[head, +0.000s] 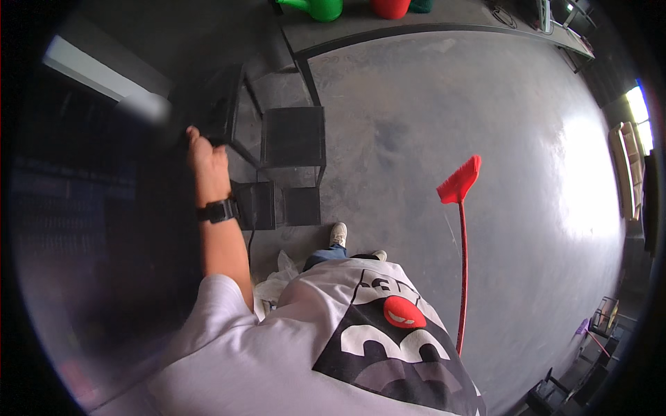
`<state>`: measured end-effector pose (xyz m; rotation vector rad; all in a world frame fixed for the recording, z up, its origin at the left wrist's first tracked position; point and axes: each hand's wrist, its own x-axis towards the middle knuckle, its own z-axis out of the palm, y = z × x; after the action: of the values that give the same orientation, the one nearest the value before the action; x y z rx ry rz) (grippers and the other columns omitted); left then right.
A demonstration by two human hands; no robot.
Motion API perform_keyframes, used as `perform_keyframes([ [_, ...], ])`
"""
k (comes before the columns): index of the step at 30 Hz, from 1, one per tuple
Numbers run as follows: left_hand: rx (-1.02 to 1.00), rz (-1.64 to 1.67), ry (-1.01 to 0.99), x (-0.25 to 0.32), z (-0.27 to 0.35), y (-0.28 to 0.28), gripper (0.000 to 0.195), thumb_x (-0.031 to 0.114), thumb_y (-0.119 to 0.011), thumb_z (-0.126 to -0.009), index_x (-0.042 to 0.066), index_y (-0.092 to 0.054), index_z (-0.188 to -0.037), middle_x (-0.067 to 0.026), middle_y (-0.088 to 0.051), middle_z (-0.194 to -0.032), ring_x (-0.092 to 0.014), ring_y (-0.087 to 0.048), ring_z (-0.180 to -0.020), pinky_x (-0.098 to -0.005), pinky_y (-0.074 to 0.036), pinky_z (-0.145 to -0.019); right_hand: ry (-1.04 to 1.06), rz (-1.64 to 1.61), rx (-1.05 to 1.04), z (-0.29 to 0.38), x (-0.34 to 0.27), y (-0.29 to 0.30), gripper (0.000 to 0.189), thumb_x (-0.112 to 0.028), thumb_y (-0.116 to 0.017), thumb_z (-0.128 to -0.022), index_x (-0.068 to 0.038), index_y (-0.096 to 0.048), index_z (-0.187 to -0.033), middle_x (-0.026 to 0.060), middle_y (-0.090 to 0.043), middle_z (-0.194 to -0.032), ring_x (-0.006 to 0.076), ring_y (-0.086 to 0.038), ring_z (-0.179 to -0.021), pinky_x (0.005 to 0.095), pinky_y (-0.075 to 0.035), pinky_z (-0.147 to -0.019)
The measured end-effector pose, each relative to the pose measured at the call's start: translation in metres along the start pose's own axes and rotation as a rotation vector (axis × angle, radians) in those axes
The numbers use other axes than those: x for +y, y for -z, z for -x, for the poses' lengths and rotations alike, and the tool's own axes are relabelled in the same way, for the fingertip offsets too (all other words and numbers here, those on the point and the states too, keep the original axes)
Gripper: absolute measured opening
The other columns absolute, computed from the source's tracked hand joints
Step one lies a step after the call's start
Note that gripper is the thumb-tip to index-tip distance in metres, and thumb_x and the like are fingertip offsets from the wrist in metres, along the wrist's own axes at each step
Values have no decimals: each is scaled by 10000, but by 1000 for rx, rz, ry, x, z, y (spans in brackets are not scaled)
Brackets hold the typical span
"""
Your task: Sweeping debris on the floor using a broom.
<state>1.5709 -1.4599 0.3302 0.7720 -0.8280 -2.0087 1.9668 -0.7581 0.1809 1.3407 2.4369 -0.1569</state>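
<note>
My left hand [206,152] reaches forward at the left, beside a dark table [208,99]; its fingers are partly turned away, so whether they hold something cannot be told. A black watch is on that wrist. A blurred pale shape [148,108] lies just beyond the fingertips. My right hand is out of view. To the right of my body, a broom with red bristles [460,182] and a red handle [463,270] extends over the grey floor; the handle's lower end is hidden behind my printed shirt.
Dark square stools [294,136] stand by the table, near my feet. A whitish plastic bag [276,281] lies left of my legs. A green watering can [325,8] and a red container [390,6] are on the ledge ahead. A beige sofa [627,171] stands far right.
</note>
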Motion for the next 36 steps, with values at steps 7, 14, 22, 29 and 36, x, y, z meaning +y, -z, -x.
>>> perform_keyframes([
  [7, 102, 134, 28, 47, -19, 30, 442, 329, -327, -980, -2, -505, -1213, -166, -562, -1199, -326, -549, -1085, -481, -431, -956, -69, 84, -34, 27, -56, 85, 604, -571, -555, -757, 19, -672, -813, 271, -619, -793, 431, -608, -839, 491, -462, -732],
  [14, 101, -35, 158, 63, -8, 18, 472, 369, -344, -974, -5, -486, -1226, -160, -541, -1228, -310, -515, -1132, -443, -404, -991, -122, 25, -106, 58, -71, 100, 581, -572, -549, -767, -18, -683, -876, 244, -635, -859, 401, -617, -861, 463, -476, -737],
  [22, 63, -69, 221, 56, 19, -26, 394, 319, -395, -970, 17, -514, -1194, -125, -577, -1173, -287, -550, -1068, -428, -456, -900, -227, -79, -176, 96, -66, 80, 506, -550, -575, -757, -79, -692, -902, 185, -658, -849, 365, -628, -857, 436, -481, -739],
  [29, -90, -139, 316, 57, 38, -49, 388, 336, -418, -960, 20, -533, -1153, -99, -598, -1127, -251, -579, -1012, -408, -486, -850, -217, -84, -88, 110, -56, 56, 527, -541, -564, -766, -27, -670, -800, 229, -633, -792, 406, -612, -812, 462, -458, -685],
  [36, -229, -257, 314, 76, 41, -67, 368, 298, -508, -923, 24, -545, -1166, -111, -594, -1148, -275, -573, -1037, -432, -479, -884, -248, -109, -173, 112, -67, 49, 518, -559, -554, -754, -60, -679, -820, 215, -641, -864, 397, -607, -862, 464, -465, -723],
])
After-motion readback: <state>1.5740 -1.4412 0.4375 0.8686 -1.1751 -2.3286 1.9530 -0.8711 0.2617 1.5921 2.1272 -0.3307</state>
